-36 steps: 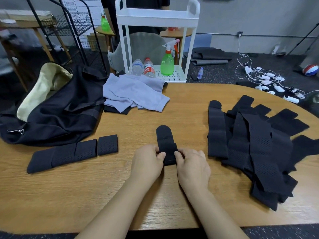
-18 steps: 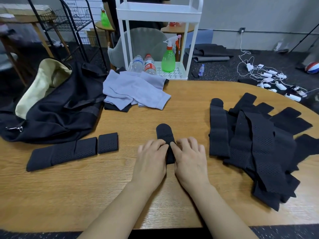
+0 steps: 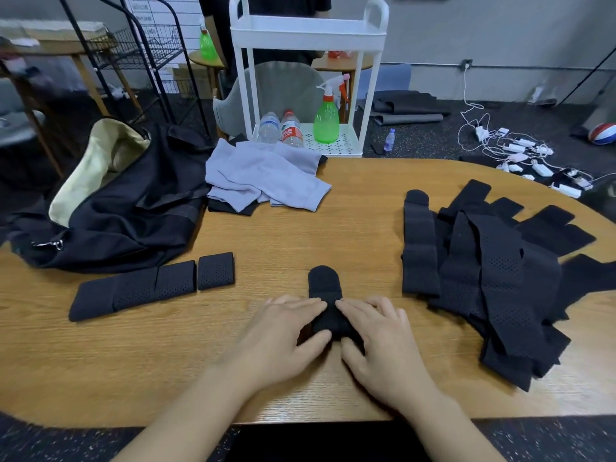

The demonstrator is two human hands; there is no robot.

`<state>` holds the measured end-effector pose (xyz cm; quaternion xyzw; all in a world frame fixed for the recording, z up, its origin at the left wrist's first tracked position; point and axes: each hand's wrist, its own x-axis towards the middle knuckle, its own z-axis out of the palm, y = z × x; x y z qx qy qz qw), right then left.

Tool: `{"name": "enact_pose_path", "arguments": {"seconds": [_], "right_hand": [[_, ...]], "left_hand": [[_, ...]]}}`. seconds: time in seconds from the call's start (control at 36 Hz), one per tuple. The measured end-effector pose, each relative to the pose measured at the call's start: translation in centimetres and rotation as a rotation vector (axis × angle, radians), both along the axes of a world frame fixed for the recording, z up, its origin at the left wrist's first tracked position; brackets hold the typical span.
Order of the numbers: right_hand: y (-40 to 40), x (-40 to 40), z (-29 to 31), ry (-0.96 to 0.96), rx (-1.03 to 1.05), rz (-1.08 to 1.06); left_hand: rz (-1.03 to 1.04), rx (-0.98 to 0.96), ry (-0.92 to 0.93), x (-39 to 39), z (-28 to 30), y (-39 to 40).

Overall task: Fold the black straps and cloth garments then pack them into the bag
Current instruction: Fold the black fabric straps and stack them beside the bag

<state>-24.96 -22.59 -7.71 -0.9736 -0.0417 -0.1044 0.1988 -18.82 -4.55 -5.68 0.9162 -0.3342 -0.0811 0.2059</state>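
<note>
Two hands, left hand [image 3: 280, 335] and right hand [image 3: 380, 338], round strap [image 3: 325, 288], mid-table [image 3: 300, 235].

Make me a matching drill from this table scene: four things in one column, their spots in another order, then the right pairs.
Things:
1. bag
2. grey garment
3. heap of unfolded straps
4. strap being folded

Places:
A. right side of the table
B. between both hands
C. far left of the table
D. far middle of the table, beside the bag

Pairs: 1-C, 2-D, 3-A, 4-B
</note>
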Motion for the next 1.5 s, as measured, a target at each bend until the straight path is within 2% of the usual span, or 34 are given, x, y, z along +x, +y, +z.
{"name": "enact_pose_path", "arguments": {"seconds": [0.11,0.19,0.28,0.36,0.56,0.78,1.0,1.08,1.19,1.28,1.33,1.39,1.5], "right_hand": [[0.6,0.5,-0.3,-0.041,0.247,-0.159],[1.3,1.2,-0.1,-0.055,0.286,-0.257],[1.7,1.7,0.5,-0.061,0.31,-0.346],[1.9,2.3,0.8,-0.04,0.293,-0.375],[1.7,4.0,1.8,0.026,0.203,-0.4],[1.8,5.6,1.8,0.09,0.181,-0.453],[2.3,6.5,1.7,0.087,0.063,-0.509],[2.3,6.4,1.9,0.065,0.064,-0.5],[1.9,5.6,2.1,0.013,0.203,-0.484],[1.4,4.3,1.3,-0.128,0.045,-0.363],[1.2,3.7,0.6,-0.129,-0.103,-0.214],[1.3,3.5,-0.3,-0.082,-0.219,-0.099],[1.5,3.6,-1.7,-0.034,-0.294,-0.07]], "left_hand": [[0.157,-0.2,0.123,-0.4,0.3,-0.4],[0.29,-0.332,0.191,-0.3,0.1,-0.9],[0.371,-0.433,0.184,0.2,-0.5,-1.5],[0.426,-0.437,0.145,0.8,-0.5,-2.3],[0.54,-0.283,0.115,2.2,-0.2,-3.4],[0.591,-0.194,0.117,3.6,-0.1,-4.0],[0.619,-0.157,0.11,4.3,-0.4,-4.2],[0.641,-0.208,0.133,4.5,-0.8,-4.0],[0.62,-0.4,0.081,3.8,-1.0,-3.3],[0.531,-0.46,-0.055,2.4,-1.4,-2.5],[0.435,-0.368,-0.142,1.6,-1.7,-2.3],[0.321,-0.187,-0.152,1.0,-1.6,-2.4],[0.233,0.082,-0.149,0.8,-1.7,-2.5]]}}
